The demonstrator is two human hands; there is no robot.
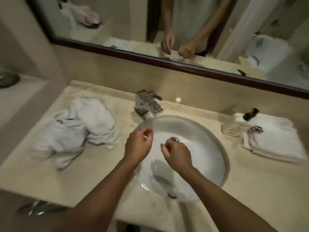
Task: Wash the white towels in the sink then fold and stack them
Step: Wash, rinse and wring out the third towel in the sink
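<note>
A wet white terry towel (pixel 155 164) lies in the round glossy white ceramic sink (pixel 209 136) and drapes over its rim at 6 o'clock onto the polished beige marble worktop (pixel 50 180). Both forearms reach in from 6 o'clock. The left hand (pixel 138 144) and right hand (pixel 175 154) hover over the basin, knuckles up, fingers curled; whether they pinch anything is unclear through blur. At 9 o'clock sits a crumpled heap of soft white towels (pixel 75 129). At 3 o'clock, folded flat white towels (pixel 274 141) lie stacked. At 12 o'clock stands an angular chrome tap (pixel 148 104).
</note>
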